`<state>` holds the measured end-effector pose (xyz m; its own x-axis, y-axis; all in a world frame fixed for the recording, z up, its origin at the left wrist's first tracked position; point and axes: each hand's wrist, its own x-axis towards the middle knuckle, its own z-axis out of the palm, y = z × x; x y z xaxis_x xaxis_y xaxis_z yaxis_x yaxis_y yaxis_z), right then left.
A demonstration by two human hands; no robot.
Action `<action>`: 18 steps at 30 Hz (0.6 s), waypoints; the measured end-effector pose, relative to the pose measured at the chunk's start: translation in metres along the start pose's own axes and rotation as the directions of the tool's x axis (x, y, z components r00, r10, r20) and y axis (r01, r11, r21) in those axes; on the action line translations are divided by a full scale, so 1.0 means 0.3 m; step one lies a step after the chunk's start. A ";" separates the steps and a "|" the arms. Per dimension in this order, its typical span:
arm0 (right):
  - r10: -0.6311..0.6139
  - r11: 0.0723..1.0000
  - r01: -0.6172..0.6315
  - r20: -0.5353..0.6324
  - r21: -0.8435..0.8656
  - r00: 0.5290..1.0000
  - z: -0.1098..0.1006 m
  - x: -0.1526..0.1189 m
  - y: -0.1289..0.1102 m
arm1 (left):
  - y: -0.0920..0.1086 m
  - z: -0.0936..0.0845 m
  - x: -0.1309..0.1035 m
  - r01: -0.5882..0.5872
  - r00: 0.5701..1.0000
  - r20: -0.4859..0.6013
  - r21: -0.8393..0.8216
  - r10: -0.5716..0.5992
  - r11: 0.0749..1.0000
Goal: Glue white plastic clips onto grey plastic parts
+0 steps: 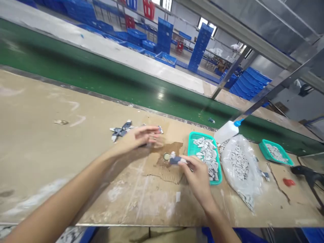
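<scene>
My right hand (197, 173) pinches a small dark grey and white plastic-looking piece (175, 160), its exact kind too small to tell. The piece is over a torn cardboard sheet (168, 175), beside a small round cap-like dish (166, 157) with pale contents. My left hand (145, 136) hovers above the table to the left, fingers stretched and partly blurred. Something dark shows under its palm, and I cannot tell whether it touches the hand. Several similar grey and white pieces (123, 130) lie in a loose pile left of that hand.
A green basket (220, 179) of white pieces stands right of the cardboard. Beyond it are a white squeeze bottle (226, 131), a clear bag of small parts (239, 165), a second green basket (291, 162) and a black tool (307, 173). A green conveyor belt (162, 98) runs behind the table.
</scene>
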<state>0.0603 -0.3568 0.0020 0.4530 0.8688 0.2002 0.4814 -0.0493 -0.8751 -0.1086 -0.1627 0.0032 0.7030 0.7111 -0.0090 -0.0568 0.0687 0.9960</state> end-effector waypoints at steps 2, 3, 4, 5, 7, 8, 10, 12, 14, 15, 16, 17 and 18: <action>-0.003 0.995 -0.006 0.086 0.104 0.996 0.093 0.073 -0.034 | -0.002 0.009 -0.008 0.044 0.979 0.202 -0.022 -0.038 0.999; -0.009 0.990 -0.008 0.117 0.141 0.993 0.123 0.102 -0.043 | -0.006 0.009 -0.010 0.050 0.971 0.232 0.012 -0.052 0.999; -0.017 0.986 -0.007 0.144 0.164 0.989 0.138 0.126 -0.046 | -0.009 0.003 -0.010 0.049 0.973 0.223 0.062 -0.061 0.997; -0.024 0.984 -0.005 0.163 0.177 0.986 0.138 0.145 -0.044 | -0.012 -0.009 -0.008 0.049 0.980 0.186 0.110 -0.069 0.993; -0.022 0.990 -0.002 0.168 0.141 0.986 0.096 0.174 -0.028 | -0.013 -0.044 -0.001 0.069 0.994 0.073 0.158 -0.081 0.985; -0.008 0.998 -0.001 0.148 0.060 0.989 0.058 0.187 -0.014 | -0.012 -0.065 0.004 0.084 0.996 0.012 0.166 -0.088 0.983; 0.029 0.976 -0.012 0.076 -0.219 0.997 -0.032 0.217 0.022 | -0.009 -0.103 0.012 0.094 0.991 -0.116 0.224 -0.069 0.970; 0.073 0.869 -0.049 0.030 -0.493 0.997 -0.113 0.252 0.066 | -0.009 -0.128 0.016 0.086 0.968 -0.250 0.401 0.019 0.912; 0.108 0.798 -0.070 0.028 -0.599 0.994 -0.160 0.287 0.112 | -0.014 -0.139 0.018 0.088 0.934 -0.328 0.589 0.138 0.803; 0.121 0.783 -0.073 0.036 -0.618 0.992 -0.170 0.302 0.134 | -0.019 -0.141 0.020 0.087 0.924 -0.336 0.650 0.182 0.755; 0.131 0.766 -0.073 0.045 -0.639 0.990 -0.170 0.316 0.154 | -0.026 -0.142 0.022 0.085 0.920 -0.331 0.689 0.208 0.720; 0.138 0.751 -0.071 0.051 -0.657 0.989 -0.165 0.326 0.172 | -0.034 -0.141 0.025 0.081 0.922 -0.319 0.713 0.219 0.697; 0.143 0.740 -0.069 0.055 -0.669 0.988 -0.157 0.335 0.186 | -0.044 -0.141 0.029 0.078 0.927 -0.303 0.733 0.222 0.676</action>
<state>0.1679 -0.2955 -0.0061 0.4749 0.8787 0.0484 0.8268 -0.4266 -0.3666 -0.1318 -0.1278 -0.0137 0.4246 0.8861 0.1857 0.5358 -0.4113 0.7374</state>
